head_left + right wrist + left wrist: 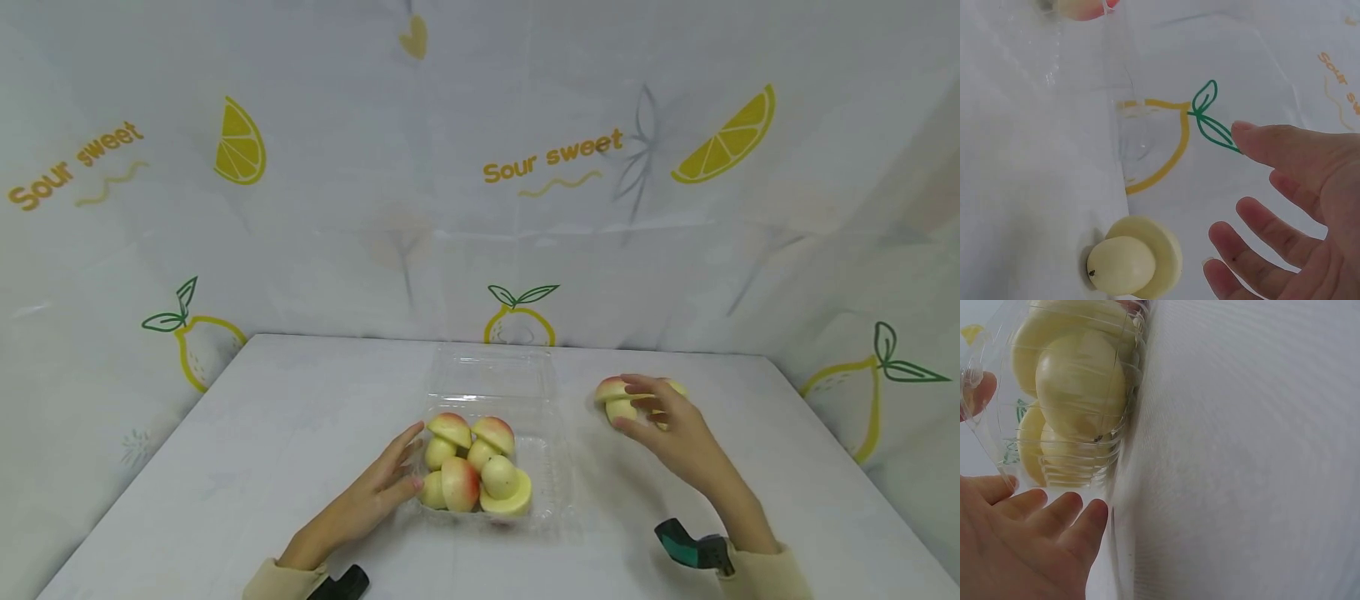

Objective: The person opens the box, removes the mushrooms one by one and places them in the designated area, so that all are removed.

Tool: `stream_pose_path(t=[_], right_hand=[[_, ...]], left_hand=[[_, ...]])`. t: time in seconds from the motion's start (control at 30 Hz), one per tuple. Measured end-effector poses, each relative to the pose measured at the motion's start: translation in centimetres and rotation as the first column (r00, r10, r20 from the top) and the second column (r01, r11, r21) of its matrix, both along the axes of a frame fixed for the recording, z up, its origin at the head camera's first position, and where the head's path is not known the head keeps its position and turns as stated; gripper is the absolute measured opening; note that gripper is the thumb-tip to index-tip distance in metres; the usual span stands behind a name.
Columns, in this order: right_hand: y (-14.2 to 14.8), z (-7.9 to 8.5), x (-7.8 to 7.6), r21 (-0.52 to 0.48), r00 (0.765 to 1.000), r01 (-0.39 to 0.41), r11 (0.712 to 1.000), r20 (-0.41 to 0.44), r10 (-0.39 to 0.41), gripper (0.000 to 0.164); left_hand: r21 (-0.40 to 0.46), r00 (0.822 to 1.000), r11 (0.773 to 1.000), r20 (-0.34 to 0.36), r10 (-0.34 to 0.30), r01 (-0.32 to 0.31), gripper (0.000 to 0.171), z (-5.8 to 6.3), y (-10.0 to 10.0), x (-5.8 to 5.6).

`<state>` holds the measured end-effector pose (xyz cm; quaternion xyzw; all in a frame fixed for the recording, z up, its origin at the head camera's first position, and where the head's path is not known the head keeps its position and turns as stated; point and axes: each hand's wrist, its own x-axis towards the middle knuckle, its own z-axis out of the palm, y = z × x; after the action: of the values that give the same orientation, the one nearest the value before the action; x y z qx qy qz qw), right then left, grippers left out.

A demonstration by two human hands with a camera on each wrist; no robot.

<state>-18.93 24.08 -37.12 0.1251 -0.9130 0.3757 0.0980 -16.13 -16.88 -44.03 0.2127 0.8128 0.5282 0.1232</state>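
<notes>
A pale curtain (pixel 337 250) printed with lemons and "Sour sweet" lettering hangs behind a white table (pixel 262 433). In the head view, a clear plastic container (pixel 538 467) sits in the middle with its lid (pixel 491 375) folded back, away from the person; four mushroom-shaped pieces (pixel 460 485) with pale stems fill its left part, and its right side shows bare. Farther right and toward the back, outside the container, lies a loose mushroom piece (pixel 620 410) on its side, its long axis running from a stem aimed roughly toward the person to a red-tinged cap behind. What looks like a second loose piece (pixel 679 387) is largely hidden by the right hand (pixel 671 425), which is much the nearer of the two to this pair. The left hand (pixel 371 492) is at the container's left wall, well apart from them. In the left wrist view, its fingers are spread and nearly straight beside the ribbed plastic, the tips at the edge; how firmly they press cannot be told. In the right wrist view, the right hand's thumb and fingers are apart with nothing between them, a loose piece lying below, stem end facing the camera.
</notes>
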Motion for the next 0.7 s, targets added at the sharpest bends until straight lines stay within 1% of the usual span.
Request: stream_pose_path(t=[0.17,0.43,0.6,0.7], right_hand=[[-0.8,-0.1,0.1,0.003,1.0,-0.027,1.0,0.005,0.027,0.057],[-2.4,-0.7,0.1,-0.019,0.993,-0.103,0.995,-0.065,0.101,0.054],[-3.6,-0.9,0.4,-0.023,0.991,-0.128,0.991,-0.048,0.127,0.054],[-4.2,-1.1,0.6,-0.024,0.986,-0.157,0.987,-0.059,0.155,0.054]], left_hand=[[0.002,1.0,1.0,0.002,-0.001,0.001,0.07,0.1,0.1,0.0],[-0.001,1.0,1.0,-0.004,-0.002,0.002,0.069,0.0,0.0,0.0],[-0.004,1.0,1.0,0.0,0.0,0.0,0.069,0.0,0.0,0.0],[-0.003,1.0,1.0,0.009,0.002,-0.002,0.069,0.0,0.1,0.0]])
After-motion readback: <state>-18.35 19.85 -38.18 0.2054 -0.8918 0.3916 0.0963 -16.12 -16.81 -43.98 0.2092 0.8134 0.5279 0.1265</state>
